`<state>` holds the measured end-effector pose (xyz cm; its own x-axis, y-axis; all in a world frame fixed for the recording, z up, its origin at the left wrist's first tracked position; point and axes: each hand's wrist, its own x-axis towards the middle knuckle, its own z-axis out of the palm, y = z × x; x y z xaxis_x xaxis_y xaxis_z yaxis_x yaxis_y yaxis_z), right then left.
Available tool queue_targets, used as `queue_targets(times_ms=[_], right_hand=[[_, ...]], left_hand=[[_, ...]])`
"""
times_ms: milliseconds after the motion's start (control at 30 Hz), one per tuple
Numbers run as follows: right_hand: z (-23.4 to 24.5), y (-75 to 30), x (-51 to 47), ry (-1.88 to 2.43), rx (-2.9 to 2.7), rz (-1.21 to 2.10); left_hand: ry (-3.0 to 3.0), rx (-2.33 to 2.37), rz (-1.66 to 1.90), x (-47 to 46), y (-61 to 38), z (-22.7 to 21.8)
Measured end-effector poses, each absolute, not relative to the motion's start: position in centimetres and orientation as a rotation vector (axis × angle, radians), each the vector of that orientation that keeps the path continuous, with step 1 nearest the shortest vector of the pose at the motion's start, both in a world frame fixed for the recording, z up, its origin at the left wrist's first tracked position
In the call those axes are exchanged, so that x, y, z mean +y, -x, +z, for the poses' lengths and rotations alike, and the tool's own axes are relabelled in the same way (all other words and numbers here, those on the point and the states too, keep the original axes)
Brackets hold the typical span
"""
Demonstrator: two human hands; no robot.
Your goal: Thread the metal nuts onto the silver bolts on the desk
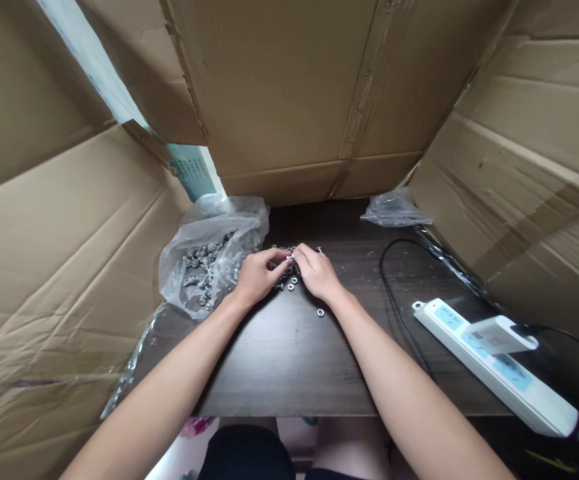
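My left hand and my right hand meet over a small pile of loose nuts and bolts on the dark table. Between their fingertips is a small shiny metal fastener, pinched from both sides; whether it is a bolt, a nut or both together I cannot make out. Both hands are closed, and the right fingers are partly hidden. Just below them lie two nuts, one of them a hex nut. A single nut sits apart, near my right wrist. Beyond the right hand is a bolt.
A clear plastic bag of bolts lies open at the left. Another crumpled plastic bag is at the back right. A white power strip with a plugged-in adapter and a black cable occupies the right. Cardboard walls surround the table.
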<state>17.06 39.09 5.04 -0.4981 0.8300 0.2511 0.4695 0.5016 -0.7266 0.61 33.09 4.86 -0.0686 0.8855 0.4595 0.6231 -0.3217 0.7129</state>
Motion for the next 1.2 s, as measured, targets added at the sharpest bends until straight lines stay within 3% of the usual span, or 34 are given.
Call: queue_targets(times_ms=[1200], right_hand=[[5.28, -17.12, 39.03, 1.080, -2.160, 0.803]], left_hand=[[-1.939, 1.623, 1.337, 33.15, -0.55, 4.71]])
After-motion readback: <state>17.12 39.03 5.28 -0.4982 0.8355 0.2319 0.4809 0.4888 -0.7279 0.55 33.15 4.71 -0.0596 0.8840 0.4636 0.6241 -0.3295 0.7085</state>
